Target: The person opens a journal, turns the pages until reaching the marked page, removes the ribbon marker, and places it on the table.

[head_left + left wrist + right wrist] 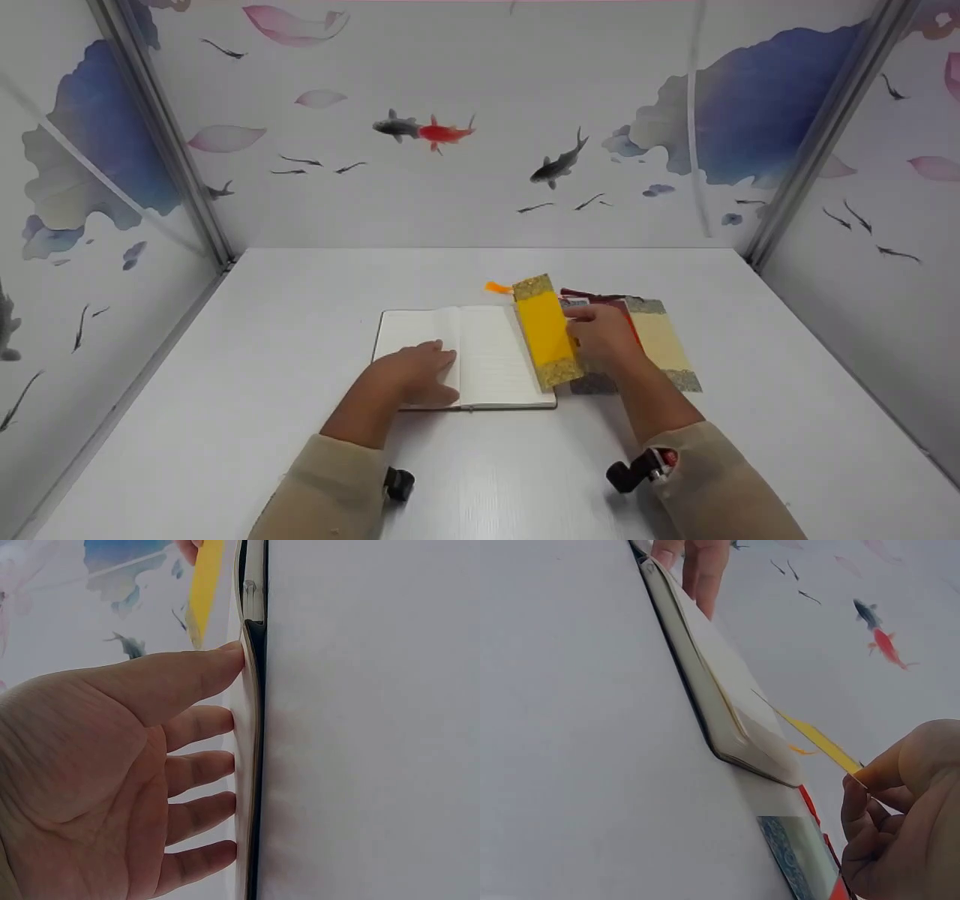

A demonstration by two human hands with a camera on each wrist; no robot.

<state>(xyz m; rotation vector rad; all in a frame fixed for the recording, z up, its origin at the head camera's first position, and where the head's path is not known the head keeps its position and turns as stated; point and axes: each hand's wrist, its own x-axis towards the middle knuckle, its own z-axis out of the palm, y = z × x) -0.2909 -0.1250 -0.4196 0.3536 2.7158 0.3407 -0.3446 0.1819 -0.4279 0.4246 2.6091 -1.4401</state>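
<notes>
A notebook [495, 356] lies open on the white table, its right page faintly lined. My left hand [420, 375] rests on the left page, and the left wrist view shows its straight fingers [199, 763] with the tips on the paper. With thumb and fingers, my right hand [606, 337] pinches a yellow bookmark [544, 324] by its right long edge. This bookmark has patterned ends and an orange tassel [498, 287]. It slants over the right page's outer edge; the right wrist view shows its yellow face [825, 746] tilted above the notebook's corner.
Right of the notebook lies a cream bookmark [664, 341] with patterned ends. Beside it, a red piece [630, 319] and a dark red tassel [600, 293] are partly hidden by my right hand. White panels [480, 202] with painted fish surround the table.
</notes>
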